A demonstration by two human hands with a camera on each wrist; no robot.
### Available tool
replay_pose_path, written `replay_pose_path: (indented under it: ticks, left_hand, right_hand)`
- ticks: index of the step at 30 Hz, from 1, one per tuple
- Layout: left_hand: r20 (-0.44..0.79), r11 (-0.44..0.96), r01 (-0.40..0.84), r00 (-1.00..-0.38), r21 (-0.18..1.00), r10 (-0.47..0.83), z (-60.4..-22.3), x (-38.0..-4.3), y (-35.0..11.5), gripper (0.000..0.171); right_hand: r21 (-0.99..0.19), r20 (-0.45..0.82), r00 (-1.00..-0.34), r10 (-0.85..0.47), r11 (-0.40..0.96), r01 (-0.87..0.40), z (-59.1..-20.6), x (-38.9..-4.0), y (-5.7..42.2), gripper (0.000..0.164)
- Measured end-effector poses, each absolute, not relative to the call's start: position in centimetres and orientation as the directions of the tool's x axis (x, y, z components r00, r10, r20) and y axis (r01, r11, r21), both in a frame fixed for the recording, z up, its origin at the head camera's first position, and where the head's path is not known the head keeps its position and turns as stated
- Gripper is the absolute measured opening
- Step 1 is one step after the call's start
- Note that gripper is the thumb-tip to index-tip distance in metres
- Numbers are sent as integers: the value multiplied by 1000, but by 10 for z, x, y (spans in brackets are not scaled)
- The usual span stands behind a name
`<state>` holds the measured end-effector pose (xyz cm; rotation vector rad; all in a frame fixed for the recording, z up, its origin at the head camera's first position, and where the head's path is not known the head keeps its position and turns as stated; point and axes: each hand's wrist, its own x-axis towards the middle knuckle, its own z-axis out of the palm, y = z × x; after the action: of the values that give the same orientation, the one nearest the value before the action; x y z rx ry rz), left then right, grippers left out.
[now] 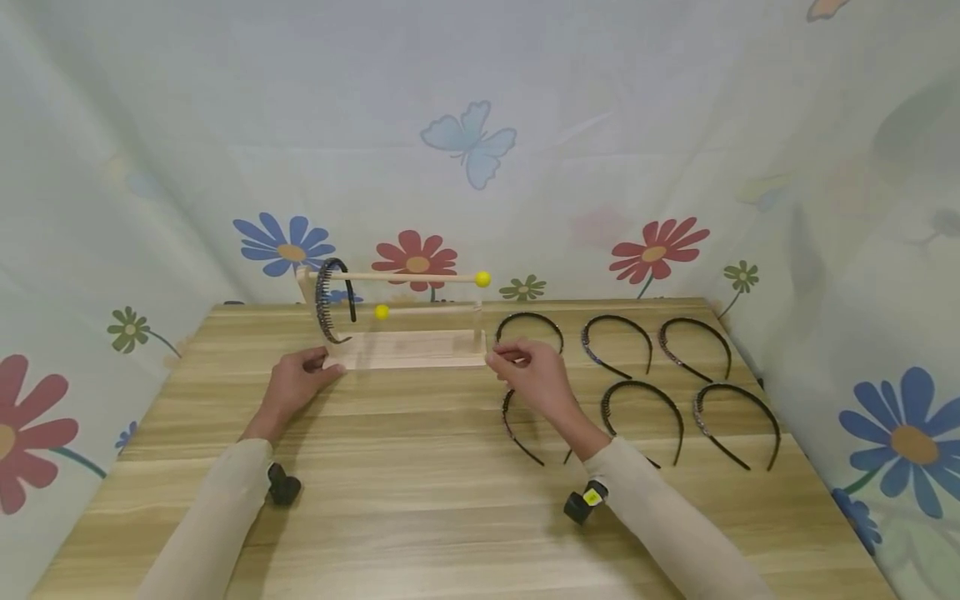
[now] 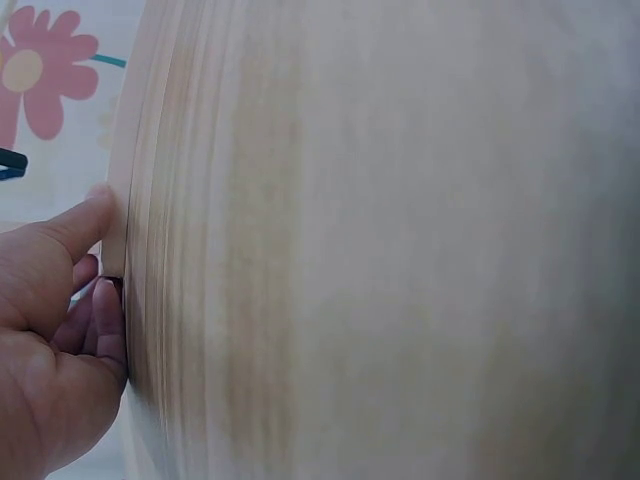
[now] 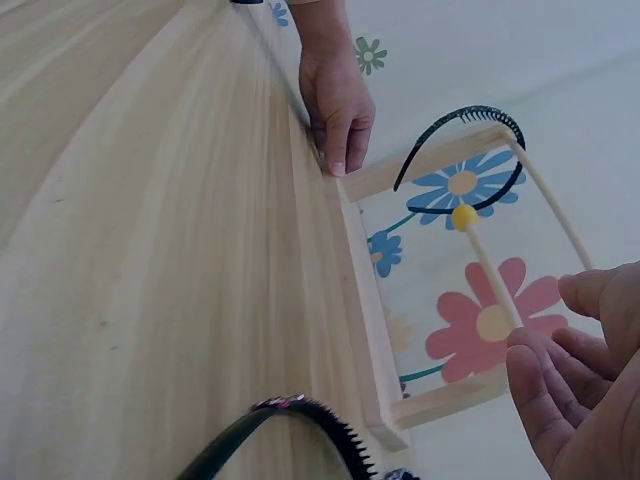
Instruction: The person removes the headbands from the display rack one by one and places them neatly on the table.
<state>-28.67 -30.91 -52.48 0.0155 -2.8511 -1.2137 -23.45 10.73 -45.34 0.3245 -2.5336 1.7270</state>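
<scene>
A pale wooden stand (image 1: 412,350) has two rods tipped with yellow balls, the upper ball (image 1: 482,279) at the right and the lower ball (image 1: 382,312) nearer the left. A black toothed headband (image 1: 324,304) hangs on the upper rod at its left end. My left hand (image 1: 295,385) grips the left end of the base, thumb at the front corner; in the left wrist view its thumb and fingers lie about the wood's end (image 2: 116,235). Beside the right end, my right hand (image 1: 536,375) has loosely bent fingers, with a gap between thumb and fingertips (image 3: 525,345) and nothing held.
Several dark headbands lie in two rows on the wooden table (image 1: 420,500) at the right, among them a back-right headband (image 1: 693,320) and a front-right headband (image 1: 738,387). My right forearm passes over the front-left one. A flowered cloth (image 1: 480,217) hangs behind the table.
</scene>
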Motion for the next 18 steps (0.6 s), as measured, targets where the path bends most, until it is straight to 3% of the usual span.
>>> replay_pose_path:
  ticks: [9, 18]
  left_hand:
    - [54, 703, 21, -998, 710, -25, -523, -284, -308, 65]
    - [39, 706, 7, -999, 708, -30, -522, -284, -307, 63]
  right_hand:
    - [-818, 348, -915, -205, 410, -403, -433, -243, 81, 34]
    - [-775, 435, -861, -265, 377, -508, -415, -258, 45, 38]
